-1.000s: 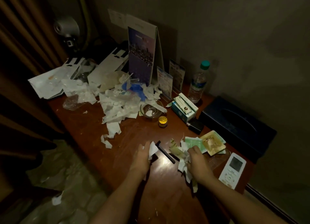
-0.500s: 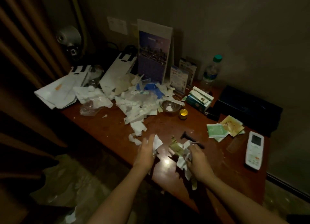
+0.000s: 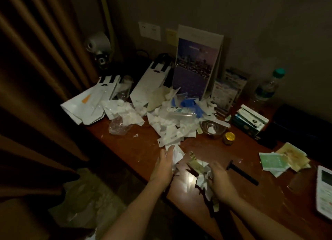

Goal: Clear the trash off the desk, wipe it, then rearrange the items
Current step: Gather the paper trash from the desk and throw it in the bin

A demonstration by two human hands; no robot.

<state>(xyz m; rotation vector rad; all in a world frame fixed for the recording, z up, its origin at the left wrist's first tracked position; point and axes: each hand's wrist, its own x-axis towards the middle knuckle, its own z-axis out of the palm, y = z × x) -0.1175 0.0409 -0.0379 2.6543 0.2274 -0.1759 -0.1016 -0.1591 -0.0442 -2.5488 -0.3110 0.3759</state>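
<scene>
Clutter across a reddish-brown wooden desk [image 3: 136, 149], seen from the head camera in dim light. At the near edge, middle: left hand [image 3: 164, 166], fingers almost straight against a white paper scrap [image 3: 177, 154]; no telling from here between resting on it and pinching it. Just right of that, right hand [image 3: 221, 181], blurred, curled round a crumpled wad [image 3: 201, 174] of white paper and greenish wrapper, with a tail dangling over the near edge. Farther back, a loose heap [image 3: 170, 128] of torn white paper, clear plastic film and something blue, spread from the middle toward the far wall.

Probably feather-light, soft and springy, all of it: easy to crush into a fist, quick to shed small bits. Best scooped from below or swept together with a flat palm, not plucked piece by piece. Film likely slippery and clingy.

Right of the wad, a slim black razor [image 3: 241, 174], hard and rigid. Beyond it, a small glass dish [image 3: 212, 130] beside a gold-lidded jar [image 3: 229, 138], both breakable by the look. Far right: flat green and yellow sachets [image 3: 274, 161], a white remote [image 3: 324, 189], a plastic bottle [image 3: 265, 90]. Far left: stiff white paper bags [image 3: 89, 103], lying flat.
</scene>
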